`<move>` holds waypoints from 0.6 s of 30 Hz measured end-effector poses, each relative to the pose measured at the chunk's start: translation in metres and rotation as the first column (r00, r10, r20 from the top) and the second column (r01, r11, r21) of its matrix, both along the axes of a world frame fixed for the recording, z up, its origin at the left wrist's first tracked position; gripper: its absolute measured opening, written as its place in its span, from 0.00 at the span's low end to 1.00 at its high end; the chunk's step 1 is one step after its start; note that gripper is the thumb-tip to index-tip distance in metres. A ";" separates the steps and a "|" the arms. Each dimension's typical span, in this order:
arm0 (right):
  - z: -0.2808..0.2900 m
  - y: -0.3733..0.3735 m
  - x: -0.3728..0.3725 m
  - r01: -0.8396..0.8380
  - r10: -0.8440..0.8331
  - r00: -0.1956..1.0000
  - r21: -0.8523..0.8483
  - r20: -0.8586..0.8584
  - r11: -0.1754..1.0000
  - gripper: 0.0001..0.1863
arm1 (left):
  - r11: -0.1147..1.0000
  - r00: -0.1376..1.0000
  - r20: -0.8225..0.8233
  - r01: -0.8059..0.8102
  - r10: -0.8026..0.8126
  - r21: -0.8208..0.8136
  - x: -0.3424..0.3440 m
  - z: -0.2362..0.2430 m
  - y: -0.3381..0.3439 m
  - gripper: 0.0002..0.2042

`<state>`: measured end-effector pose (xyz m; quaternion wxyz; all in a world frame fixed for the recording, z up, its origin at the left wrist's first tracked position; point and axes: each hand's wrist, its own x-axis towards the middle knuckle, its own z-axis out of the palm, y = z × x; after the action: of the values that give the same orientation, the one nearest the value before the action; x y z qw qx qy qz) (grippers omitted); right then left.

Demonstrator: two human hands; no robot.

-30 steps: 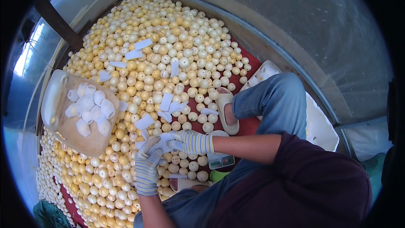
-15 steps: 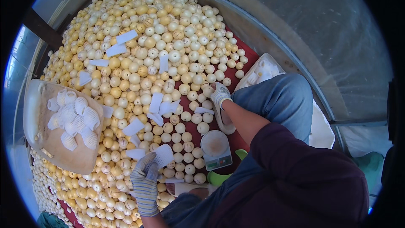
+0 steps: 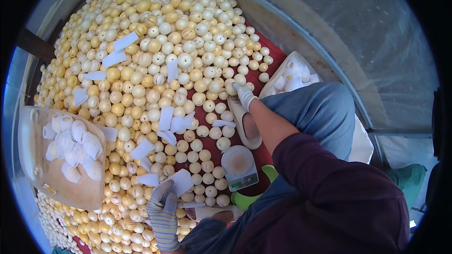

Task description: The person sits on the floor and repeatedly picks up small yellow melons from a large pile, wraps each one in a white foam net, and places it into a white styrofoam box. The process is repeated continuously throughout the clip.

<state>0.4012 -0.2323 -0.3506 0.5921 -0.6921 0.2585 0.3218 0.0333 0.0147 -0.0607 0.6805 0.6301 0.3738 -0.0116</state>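
Note:
My left hand (image 3: 163,211), in a striped knit glove, is closed on the lower edge of a white foam net sleeve (image 3: 181,182), above the front of the fruit heap. My right hand (image 3: 245,96), also gloved, reaches out past my raised knee. Its fingers close on the side of a pale pepino melon (image 3: 230,86) at the heap's edge; the fingertips are partly hidden. Many more round, yellow-cream pepino melons (image 3: 165,28), some with purple streaks, are piled across the red floor covering (image 3: 267,47). Flat white sleeves (image 3: 142,149) lie scattered on them.
A kitchen scale (image 3: 238,162) stands before me, beside a green curved object (image 3: 244,201). On the left, a pale tray (image 3: 87,195) holds melons in foam nets. Another basket (image 3: 278,73) with white-wrapped fruit sits behind my right knee. My slippered foot (image 3: 249,127) is beside the heap.
My right hand has moved slightly farther away along the heap's edge. My left hand still grips the foam sleeve. The whole view has shifted slightly.

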 end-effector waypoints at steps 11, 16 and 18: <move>0.003 0.000 -0.003 0.256 -0.256 0.967 0.032 -0.004 0.966 0.25 | 1.000 0.999 -0.044 0.001 -0.002 -0.027 0.008 0.002 -0.003 0.13; 0.001 -0.008 0.006 0.563 -0.569 0.822 0.192 -0.026 0.804 0.27 | 0.999 0.997 -0.068 0.022 -0.025 -0.037 0.013 -0.003 -0.001 0.12; 0.001 -0.011 0.011 0.677 -0.689 0.724 0.223 -0.029 0.701 0.27 | 0.999 0.996 -0.087 0.013 -0.018 -0.052 0.018 -0.003 -0.003 0.12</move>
<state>0.4123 -0.2437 -0.3501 0.7483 -0.4865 0.4427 0.0860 0.0517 0.0121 -0.0641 0.6794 0.6142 0.3978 -0.0539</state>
